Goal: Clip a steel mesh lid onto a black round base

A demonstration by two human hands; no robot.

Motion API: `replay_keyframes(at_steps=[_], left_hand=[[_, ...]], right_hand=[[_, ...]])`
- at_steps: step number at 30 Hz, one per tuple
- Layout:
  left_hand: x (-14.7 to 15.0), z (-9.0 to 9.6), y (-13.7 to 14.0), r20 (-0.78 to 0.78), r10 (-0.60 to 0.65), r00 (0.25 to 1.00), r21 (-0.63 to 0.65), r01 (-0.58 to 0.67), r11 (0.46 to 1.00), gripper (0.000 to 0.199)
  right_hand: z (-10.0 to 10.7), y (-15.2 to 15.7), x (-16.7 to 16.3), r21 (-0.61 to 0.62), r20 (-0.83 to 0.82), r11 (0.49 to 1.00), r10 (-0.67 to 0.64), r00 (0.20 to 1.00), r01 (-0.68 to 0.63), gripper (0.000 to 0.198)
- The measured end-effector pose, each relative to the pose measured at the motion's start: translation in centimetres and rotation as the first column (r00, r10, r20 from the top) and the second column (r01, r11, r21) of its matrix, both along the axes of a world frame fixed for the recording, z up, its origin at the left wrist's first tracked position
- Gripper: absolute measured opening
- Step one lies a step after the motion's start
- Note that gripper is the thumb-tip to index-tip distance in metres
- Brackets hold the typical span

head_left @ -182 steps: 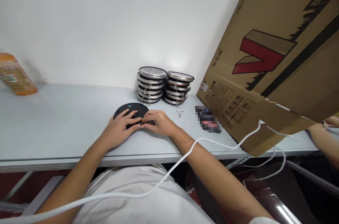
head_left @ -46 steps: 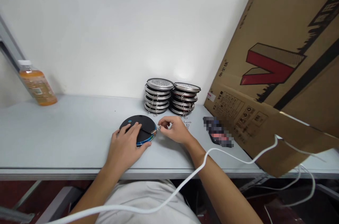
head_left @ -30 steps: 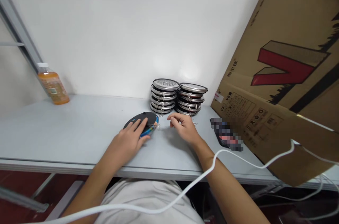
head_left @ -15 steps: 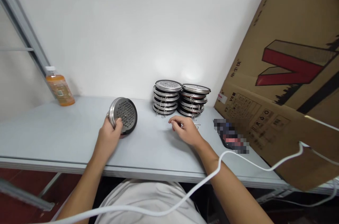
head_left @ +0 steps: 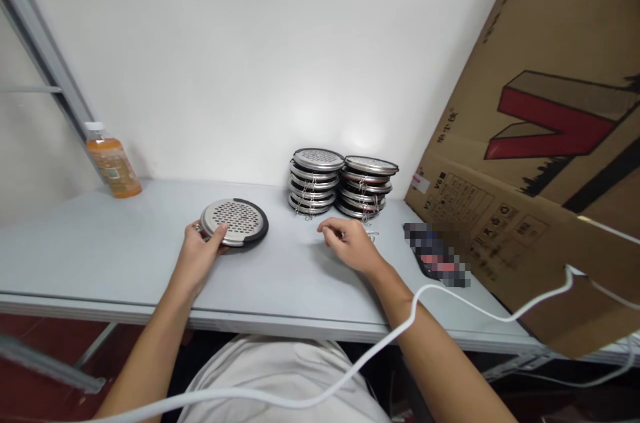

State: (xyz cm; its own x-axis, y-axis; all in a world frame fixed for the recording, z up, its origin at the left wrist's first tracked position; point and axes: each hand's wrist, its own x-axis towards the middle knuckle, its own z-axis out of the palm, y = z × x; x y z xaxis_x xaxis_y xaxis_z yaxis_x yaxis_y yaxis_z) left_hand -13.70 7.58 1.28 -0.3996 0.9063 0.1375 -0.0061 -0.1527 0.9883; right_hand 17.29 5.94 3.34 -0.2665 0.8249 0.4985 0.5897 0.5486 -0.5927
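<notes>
In my left hand is a round perforated metal disc with a black band along its right edge. My thumb lies on its top face and the fingers go beneath; a bit of shiny metal shows beside them. The disc is held nearly level over the table's left middle. My right hand is closed near the table surface, fingers curled in; whatever is inside is hidden. Just beyond it stand a left stack and a right stack of similar discs, with metal binder clips on their front edges.
An orange bottle stands at the left near the white wall. On the right, a large cardboard box leans over the table, beside a blurred-out dark item. A white cable crosses in front of my right forearm.
My left hand has turned the disc from a steep tilt to nearly level, so its perforated face points up. My right hand stays in almost the same spot.
</notes>
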Motion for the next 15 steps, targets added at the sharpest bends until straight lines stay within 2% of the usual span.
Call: replay_keyframes(at_steps=[5,8,11,13,15], left_hand=[[-0.4,-0.1,0.0,-0.002,-0.059,0.998,-0.035,0.059,0.998,0.055],[-1.5,0.0,-0.5,-0.027,-0.047,0.999,-0.084,0.044,0.996,0.064],[-3.1,0.3,-1.4,-0.205,-0.136,0.969,-0.177,0.100,0.979,0.071],[-3.8,0.6,-1.8,-0.379,-0.223,0.898,-0.230,0.143,0.963,0.075],[-3.8,0.9,-2.1,-0.541,-0.238,0.806,-0.252,0.115,0.961,0.082]], right_hand=[[-0.2,0.2,0.1,0.008,-0.011,1.000,0.002,1.000,-0.002,0.022],[-0.3,0.2,0.2,0.026,-0.046,1.000,-0.011,0.999,0.012,0.021],[-0.3,0.1,0.2,0.035,-0.055,0.999,-0.022,0.998,0.024,0.021],[-0.2,0.1,0.2,0.035,-0.060,0.999,-0.028,0.998,0.030,0.021],[0.1,0.1,0.4,0.021,-0.100,0.999,-0.030,0.995,0.032,0.020]])
